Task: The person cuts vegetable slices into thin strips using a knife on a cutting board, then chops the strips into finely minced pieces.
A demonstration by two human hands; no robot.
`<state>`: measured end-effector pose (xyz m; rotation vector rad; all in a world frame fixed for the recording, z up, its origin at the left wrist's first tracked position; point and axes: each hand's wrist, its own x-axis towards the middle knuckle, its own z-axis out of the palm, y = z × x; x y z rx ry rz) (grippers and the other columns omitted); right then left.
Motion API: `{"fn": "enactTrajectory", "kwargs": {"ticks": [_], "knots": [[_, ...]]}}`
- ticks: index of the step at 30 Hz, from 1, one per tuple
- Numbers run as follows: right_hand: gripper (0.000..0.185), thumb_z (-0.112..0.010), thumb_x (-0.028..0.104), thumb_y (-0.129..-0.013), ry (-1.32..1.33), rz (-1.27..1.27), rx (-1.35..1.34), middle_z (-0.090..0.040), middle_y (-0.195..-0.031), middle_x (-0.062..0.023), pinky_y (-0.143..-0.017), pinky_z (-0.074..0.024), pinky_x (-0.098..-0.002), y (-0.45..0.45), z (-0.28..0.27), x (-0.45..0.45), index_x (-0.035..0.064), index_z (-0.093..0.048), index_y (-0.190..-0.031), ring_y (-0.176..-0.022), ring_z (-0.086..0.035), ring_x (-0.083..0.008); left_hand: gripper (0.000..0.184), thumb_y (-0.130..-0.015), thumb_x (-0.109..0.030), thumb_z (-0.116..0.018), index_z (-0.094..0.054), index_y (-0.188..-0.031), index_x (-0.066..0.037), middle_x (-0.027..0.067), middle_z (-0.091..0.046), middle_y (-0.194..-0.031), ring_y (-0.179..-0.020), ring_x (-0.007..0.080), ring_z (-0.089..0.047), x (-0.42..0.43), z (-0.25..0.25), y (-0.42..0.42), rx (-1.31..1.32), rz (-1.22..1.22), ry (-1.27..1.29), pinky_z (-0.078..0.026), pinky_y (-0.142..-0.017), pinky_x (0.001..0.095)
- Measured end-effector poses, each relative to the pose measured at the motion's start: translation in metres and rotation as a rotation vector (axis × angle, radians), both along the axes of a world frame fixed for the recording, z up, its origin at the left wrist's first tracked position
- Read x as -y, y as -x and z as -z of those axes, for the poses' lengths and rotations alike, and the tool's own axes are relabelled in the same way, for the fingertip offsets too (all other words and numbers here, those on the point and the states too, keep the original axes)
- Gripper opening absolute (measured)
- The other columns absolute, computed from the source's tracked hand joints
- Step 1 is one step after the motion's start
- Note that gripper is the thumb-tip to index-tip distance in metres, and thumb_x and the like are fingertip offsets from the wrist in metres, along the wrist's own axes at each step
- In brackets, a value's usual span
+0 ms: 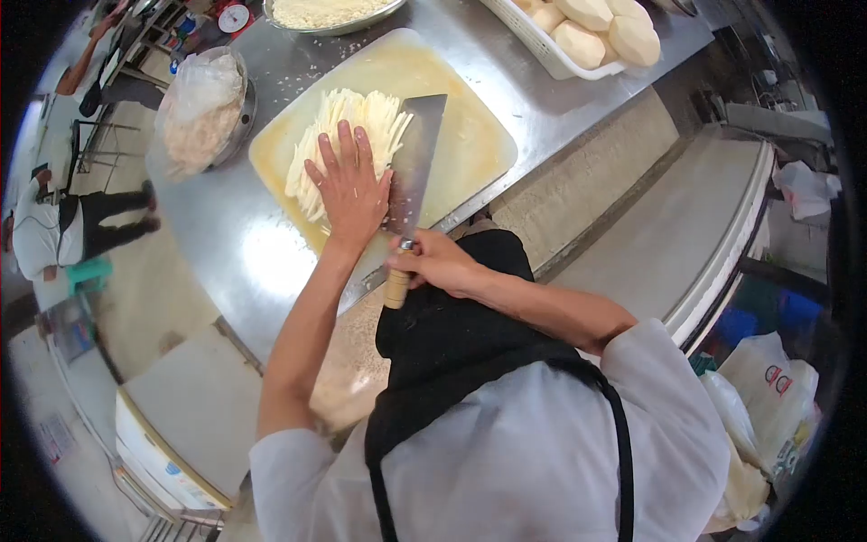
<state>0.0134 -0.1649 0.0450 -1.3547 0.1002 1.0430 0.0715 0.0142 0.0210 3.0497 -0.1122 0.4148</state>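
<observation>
My left hand [354, 190] lies flat with fingers spread on a pile of thin pale strips [307, 172], which look like shredded potato. In my right hand [435, 262] is the wooden handle of a cleaver [423, 154], gripped near the bolster. The broad blade lies beside the strips, close to the side of my left hand, and bits of pale food stick to it. Under both is a yellowed cutting board [479, 135]. Part of the strip pile is hidden by my left hand.
The board rests on a steel table [217, 244]. At its far side are a white basket [542, 45] of peeled potatoes [582, 43] and a bowl [334, 16] of pale chopped food. A bagged bowl [206, 113] stands left. Other people [68, 230] are farther left.
</observation>
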Motion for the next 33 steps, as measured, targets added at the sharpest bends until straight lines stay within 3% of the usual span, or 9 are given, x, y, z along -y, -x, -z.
{"fn": "enactTrajectory", "kwargs": {"ticks": [4,8,11,14,15,17,19,27,33], "knots": [[0.035,-0.074,0.016,-0.098,-0.102,0.099,-0.076,-0.071,-0.097,-0.0097,-0.073,-0.0627,-0.0354,-0.018,-0.027,0.058,-0.0022,-0.062,-0.125,-0.085,-0.072,-0.0192,0.091,-0.095,-0.047,-0.069,-0.03,-0.165,-0.005,0.0204,-0.017,-0.174,-0.156,0.0505,-0.018,0.003,0.0,-0.002,-0.068,-0.05,-0.075,-0.013,-0.118,0.0744],[0.02,-0.066,0.016,-0.101,0.247,0.186,0.118,-0.068,-0.084,-0.0077,-0.067,-0.0598,-0.0347,-0.057,-0.031,0.107,-0.0019,-0.069,-0.108,-0.07,-0.066,-0.0157,0.095,-0.092,-0.048,-0.072,-0.029,-0.165,-0.005,0.0199,-0.017,-0.175,-0.157,0.0507,-0.017,0.007,0.0,-0.002,-0.056,-0.077,-0.092,-0.012,-0.118,0.0749],[0.022,-0.066,0.019,-0.099,0.397,0.047,0.315,-0.067,-0.079,-0.0067,-0.061,-0.0559,-0.0329,-0.095,-0.05,0.129,-0.0008,-0.069,-0.108,-0.068,-0.063,-0.0138,0.096,-0.092,-0.048,-0.073,-0.028,-0.165,-0.005,0.0197,-0.017,-0.175,-0.158,0.0504,-0.015,0.009,0.0,-0.001,-0.072,-0.11,-0.113,-0.011,-0.118,0.0757],[0.022,-0.068,0.021,-0.098,0.576,-0.172,0.775,-0.065,-0.076,-0.0052,-0.057,-0.0517,-0.0314,-0.113,-0.046,0.138,-0.0001,-0.069,-0.106,-0.065,-0.062,-0.0131,0.094,-0.094,-0.048,-0.07,-0.027,-0.165,-0.003,0.0201,-0.017,-0.175,-0.159,0.0487,-0.012,0.011,0.003,0.0,-0.077,-0.142,-0.145,-0.005,-0.121,0.0728],[0.029,-0.068,0.021,-0.098,0.518,-0.178,0.782,-0.062,-0.072,-0.004,-0.054,-0.0485,-0.0303,-0.112,-0.045,0.139,0.001,-0.069,-0.119,-0.06,-0.06,-0.0132,0.096,-0.093,-0.048,-0.071,-0.026,-0.165,-0.002,0.0212,-0.017,-0.175,-0.159,0.0492,-0.012,0.016,-0.005,0.0,-0.094,-0.162,-0.084,-0.005,-0.121,0.0731],[0.038,-0.068,0.022,-0.099,0.357,-0.117,0.502,-0.061,-0.07,-0.0043,-0.051,-0.0476,-0.0302,-0.111,-0.041,0.136,0.002,-0.065,-0.131,-0.058,-0.06,-0.0135,0.101,-0.091,-0.047,-0.073,-0.024,-0.165,0.0,0.0236,-0.016,-0.174,-0.159,0.0502,-0.011,0.029,-0.026,0.0,-0.135,-0.199,0.04,-0.005,-0.12,0.0737],[0.054,-0.067,0.023,-0.101,0.186,-0.107,0.162,-0.057,-0.066,-0.0038,-0.046,-0.046,-0.0304,-0.119,-0.043,0.135,0.0014,-0.054,-0.148,-0.054,-0.059,-0.0131,0.106,-0.089,-0.047,-0.076,-0.022,-0.165,0.003,0.0254,-0.015,-0.174,-0.159,0.051,-0.011,0.029,-0.014,-0.002,-0.11,-0.233,-0.054,-0.007,-0.12,0.0747],[0.058,-0.062,0.034,-0.104,0.285,-0.344,0.387,-0.058,-0.068,-0.006,-0.048,-0.0488,-0.0323,-0.191,-0.077,0.134,-0.0054,-0.055,-0.145,-0.05,-0.059,-0.0156,0.114,-0.082,-0.047,-0.081,-0.021,-0.164,0.005,0.0277,-0.017,-0.172,-0.158,0.0521,-0.014,0.047,-0.036,-0.024,-0.035,-0.317,0.034,-0.015,-0.118,0.0761],[0.065,-0.061,0.041,-0.104,0.235,-0.41,0.532,-0.062,-0.067,-0.0088,-0.049,-0.0494,-0.0336,-0.179,-0.046,0.116,-0.0075,-0.053,-0.147,-0.051,-0.06,-0.0168,0.119,-0.079,-0.049,-0.083,-0.02,-0.164,0.005,0.0281,-0.017,-0.172,-0.157,0.0518,-0.015,0.042,-0.022,-0.039,-0.132,-0.383,-0.057,-0.015,-0.118,0.0763]]}}
